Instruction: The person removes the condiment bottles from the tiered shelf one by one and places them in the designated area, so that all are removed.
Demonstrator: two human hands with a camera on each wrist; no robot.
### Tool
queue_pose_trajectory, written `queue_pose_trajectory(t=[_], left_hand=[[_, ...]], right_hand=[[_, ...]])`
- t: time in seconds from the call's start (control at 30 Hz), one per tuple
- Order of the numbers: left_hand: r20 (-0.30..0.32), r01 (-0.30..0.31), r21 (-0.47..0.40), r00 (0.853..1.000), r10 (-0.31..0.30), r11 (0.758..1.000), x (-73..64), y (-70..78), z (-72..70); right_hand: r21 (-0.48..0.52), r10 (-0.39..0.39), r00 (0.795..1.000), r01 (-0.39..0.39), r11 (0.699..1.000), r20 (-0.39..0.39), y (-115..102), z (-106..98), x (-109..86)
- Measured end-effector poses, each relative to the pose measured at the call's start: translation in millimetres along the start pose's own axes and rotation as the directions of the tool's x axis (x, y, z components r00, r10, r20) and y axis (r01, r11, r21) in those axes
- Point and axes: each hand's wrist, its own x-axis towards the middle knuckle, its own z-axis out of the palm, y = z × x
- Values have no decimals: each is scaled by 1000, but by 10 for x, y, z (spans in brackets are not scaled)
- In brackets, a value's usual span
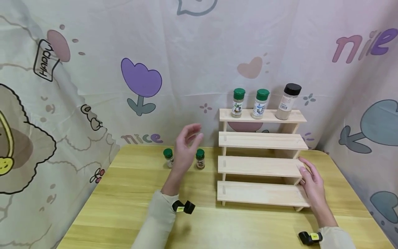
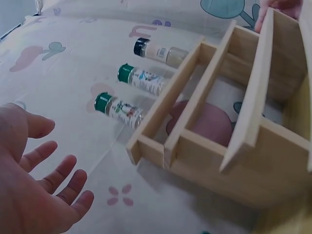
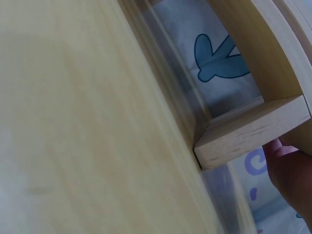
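My left hand [image 1: 185,147] is raised above the back of the table, holding nothing, its fingers loosely bent and spread in the left wrist view. Behind it stand two small green-capped spice jars, one to the left [image 1: 169,159] and one to the right [image 1: 200,162]. My right hand [image 1: 312,181] grips the right side of a four-tier wooden shelf rack [image 1: 261,166] near the lower tiers; some of its fingers are hidden. Along the top tier stand two green-capped spice jars, left [image 1: 237,105] and middle [image 1: 259,105], and a taller black-capped seasoning bottle [image 1: 286,103].
The rack stands on a wooden table [image 1: 130,207], right of centre. A printed cloth [image 1: 186,62] hangs behind the table and along its sides. The lower three tiers show bare boards.
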Motion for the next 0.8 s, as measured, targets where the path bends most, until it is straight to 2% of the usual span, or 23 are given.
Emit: queue_pose_trajectory(t=[0.47,0.6,0.8], left_hand=[[80,15,-25,997,-13,1000,406,163,433],[77,13,-12,997,-12,1000,534,197,540],[37,13,9,999,-13,1000,694,227,671]], right_hand=[[22,3,1000,-3,1000,-6,-6,-25,10],[37,-5,1000,5,999,5,-3,-22,10],[36,0,1000,0,999,3,9,-19,9]])
